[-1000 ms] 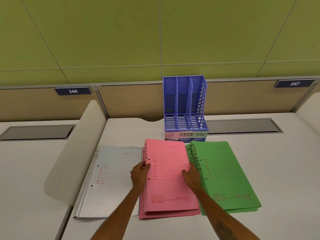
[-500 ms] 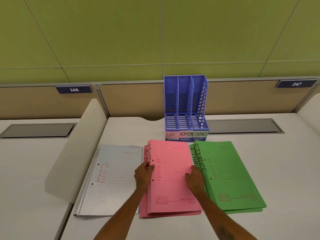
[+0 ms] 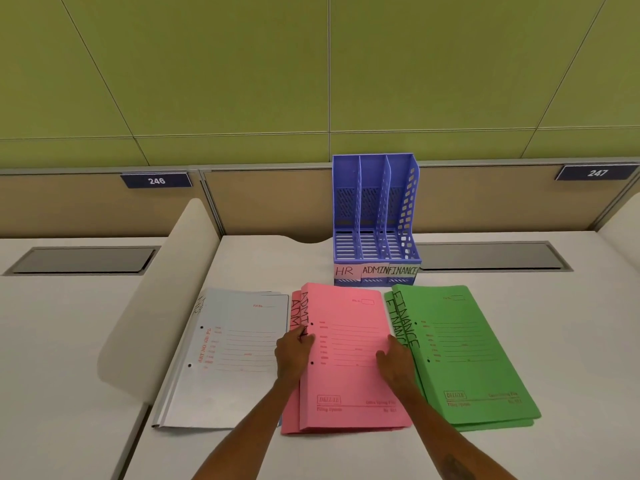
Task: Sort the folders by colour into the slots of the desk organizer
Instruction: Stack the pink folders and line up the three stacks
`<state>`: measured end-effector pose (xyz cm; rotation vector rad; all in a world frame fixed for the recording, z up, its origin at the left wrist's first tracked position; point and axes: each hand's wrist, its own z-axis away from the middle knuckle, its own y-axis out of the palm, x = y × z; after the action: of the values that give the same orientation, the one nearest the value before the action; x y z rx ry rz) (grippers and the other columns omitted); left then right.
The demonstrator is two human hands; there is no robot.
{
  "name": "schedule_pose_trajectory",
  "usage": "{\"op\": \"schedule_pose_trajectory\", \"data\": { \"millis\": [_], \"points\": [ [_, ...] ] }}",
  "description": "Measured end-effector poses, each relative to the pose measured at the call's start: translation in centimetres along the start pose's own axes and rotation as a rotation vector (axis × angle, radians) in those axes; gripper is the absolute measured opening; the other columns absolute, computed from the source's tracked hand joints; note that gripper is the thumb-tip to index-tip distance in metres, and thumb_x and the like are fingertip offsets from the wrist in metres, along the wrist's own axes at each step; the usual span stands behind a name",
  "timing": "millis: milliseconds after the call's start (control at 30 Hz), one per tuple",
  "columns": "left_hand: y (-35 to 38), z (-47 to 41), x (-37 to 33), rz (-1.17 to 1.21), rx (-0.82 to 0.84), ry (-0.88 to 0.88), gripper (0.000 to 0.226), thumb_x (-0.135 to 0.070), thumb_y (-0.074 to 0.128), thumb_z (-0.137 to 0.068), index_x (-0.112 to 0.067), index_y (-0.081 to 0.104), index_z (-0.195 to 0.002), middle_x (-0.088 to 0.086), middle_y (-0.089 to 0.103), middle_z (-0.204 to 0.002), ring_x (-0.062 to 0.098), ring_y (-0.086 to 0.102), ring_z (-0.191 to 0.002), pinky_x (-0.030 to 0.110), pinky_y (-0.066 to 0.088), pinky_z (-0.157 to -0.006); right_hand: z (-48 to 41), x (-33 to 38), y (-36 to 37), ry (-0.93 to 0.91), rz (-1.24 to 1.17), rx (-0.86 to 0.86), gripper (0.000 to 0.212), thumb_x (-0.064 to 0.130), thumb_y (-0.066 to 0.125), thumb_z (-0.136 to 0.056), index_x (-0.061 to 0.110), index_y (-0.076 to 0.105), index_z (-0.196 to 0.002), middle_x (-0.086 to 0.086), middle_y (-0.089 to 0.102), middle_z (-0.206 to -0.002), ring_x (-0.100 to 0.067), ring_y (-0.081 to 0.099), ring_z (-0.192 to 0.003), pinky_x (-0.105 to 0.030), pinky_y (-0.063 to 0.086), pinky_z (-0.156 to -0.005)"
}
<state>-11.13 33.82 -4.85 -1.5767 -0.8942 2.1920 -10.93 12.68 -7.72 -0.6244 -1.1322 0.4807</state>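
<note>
Folders lie in three piles across the white counter (image 3: pixel 571 341), side by side in front of the blue desk organizer (image 3: pixel 375 216). The organizer stands upright at the back, its three slots empty and labelled HR, ADMIN and FINANCE from left to right. The pale blue-grey folders (image 3: pixel 239 355) are on the left, the pink folders (image 3: pixel 349 358) in the middle (two at least, each marked ADMIN along the spine edge), and the green folders (image 3: pixel 464 355), marked FINANCE, on the right.

Both hands are on the pink pile. The left hand (image 3: pixel 294 353) has its grip on the spine edge of the top pink folder, thumb on the cover, fingers out of sight at the edge. The right hand (image 3: pixel 394 362) rests at the folder's right edge, fingers curled there; whether it is actually grasping the folder I cannot tell. The top pink folder sits slightly askew on the one beneath.
</note>
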Motion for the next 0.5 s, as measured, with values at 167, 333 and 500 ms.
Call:
{"op": "schedule_pose_trajectory", "data": {
  "millis": [167, 333, 500],
  "points": [
    [0.20, 0.32, 0.11, -0.037, 0.020, 0.025, 0.031, -0.022, 0.058, -0.097, -0.011, 0.064, -0.126, 0.007, 0.066, -0.129, 0.017, 0.069, -0.088, 0.014, 0.054, -0.070, 0.12, 0.01, -0.37, -0.006, 0.011, 0.016, 0.051, 0.008, 0.053, -0.096, 0.001, 0.040, -0.145, -0.015, 0.052, -0.138, -0.030, 0.051, -0.127, -0.044, 0.045, -0.108],
    [0.33, 0.30, 0.16, -0.053, 0.034, 0.024, 0.033, -0.021, 0.057, -0.098, -0.013, 0.061, -0.130, 0.007, 0.063, -0.133, 0.013, 0.065, -0.081, 0.002, 0.040, -0.046, 0.56, 0.21, -0.50, 0.005, 0.013, 0.018, 0.049, 0.009, 0.051, -0.097, 0.002, 0.040, -0.144, -0.015, 0.054, -0.138, -0.029, 0.055, -0.124, -0.041, 0.048, -0.104],
    [0.22, 0.41, -0.05, -0.035, 0.018, 0.024, 0.038, -0.019, 0.056, -0.098, -0.013, 0.057, -0.135, 0.008, 0.061, -0.135, 0.020, 0.070, -0.089, 0.012, 0.052, -0.064, 0.95, 0.41, -0.60, -0.014, 0.038, 0.016, 0.040, 0.008, 0.049, -0.098, 0.003, 0.046, -0.138, -0.014, 0.061, -0.129, -0.027, 0.063, -0.110, -0.035, 0.053, -0.091]
  ]
}}
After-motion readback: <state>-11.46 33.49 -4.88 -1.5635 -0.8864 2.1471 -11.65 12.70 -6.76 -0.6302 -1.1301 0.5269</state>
